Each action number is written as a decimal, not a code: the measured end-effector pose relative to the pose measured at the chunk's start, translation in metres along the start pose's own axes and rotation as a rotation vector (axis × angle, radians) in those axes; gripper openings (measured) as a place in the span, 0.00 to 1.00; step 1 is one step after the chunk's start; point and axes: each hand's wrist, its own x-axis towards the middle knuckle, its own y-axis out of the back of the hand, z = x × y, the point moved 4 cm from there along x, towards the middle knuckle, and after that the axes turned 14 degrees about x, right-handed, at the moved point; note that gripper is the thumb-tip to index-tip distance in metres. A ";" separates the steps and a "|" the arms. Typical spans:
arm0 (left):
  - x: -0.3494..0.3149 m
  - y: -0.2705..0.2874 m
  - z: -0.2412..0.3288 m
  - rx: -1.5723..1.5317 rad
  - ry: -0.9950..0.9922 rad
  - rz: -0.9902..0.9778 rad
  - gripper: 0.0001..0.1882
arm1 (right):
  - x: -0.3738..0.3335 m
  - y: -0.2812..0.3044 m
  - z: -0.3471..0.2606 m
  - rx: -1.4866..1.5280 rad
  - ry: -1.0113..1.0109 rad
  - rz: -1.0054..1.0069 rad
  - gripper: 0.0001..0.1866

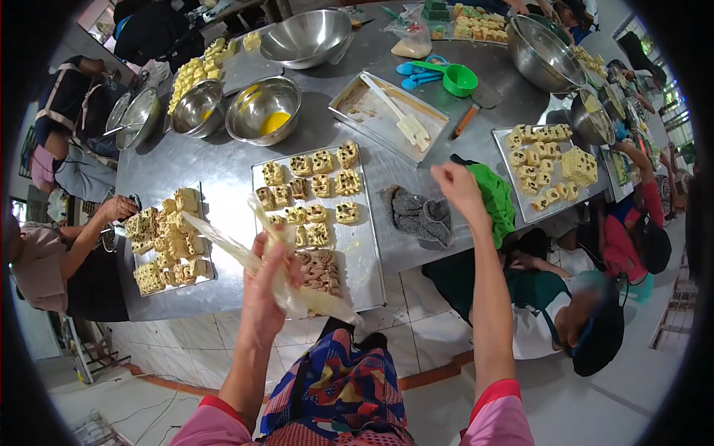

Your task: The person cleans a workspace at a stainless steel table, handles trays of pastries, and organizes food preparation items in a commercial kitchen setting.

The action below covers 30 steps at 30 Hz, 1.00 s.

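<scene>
My left hand (271, 279) is closed around a crumpled length of thin translucent plastic (224, 245), whose ends stick out above and below the fist. Beneath it lies a metal tray (366, 264) bearing rows of yellow pastry pieces (346, 181) with dark bits, and brown swirled pieces (320, 271) at the near end. My right hand (455, 184) is held over the table, fingers curled together; what is in them, if anything, is hidden. Near it are a grey cloth (420, 217) and a bright green cloth (492, 199).
Trays of pastry pieces stand at left (165, 241) and right (554, 167). Beyond are an oblong pan (357, 111) with a white spatula (394, 111), steel bowls (264, 104), a green measuring cup (459, 80) and an orange-handled scraper (467, 119). Other people (565, 312) are close on both sides.
</scene>
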 end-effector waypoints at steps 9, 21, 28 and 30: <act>0.034 0.003 0.034 -0.038 -0.090 0.071 0.18 | -0.068 -0.054 0.020 -0.477 0.463 0.006 0.29; 0.003 0.057 0.062 -0.083 -0.255 0.374 0.19 | 0.046 0.011 -0.012 0.498 -0.186 0.184 0.22; -0.062 0.076 0.050 -0.125 -0.307 0.568 0.20 | 0.091 -0.011 0.010 0.631 -0.304 -0.078 0.21; -0.081 0.078 0.053 -0.110 -0.338 0.618 0.20 | 0.096 -0.014 0.016 0.725 -0.296 -0.132 0.19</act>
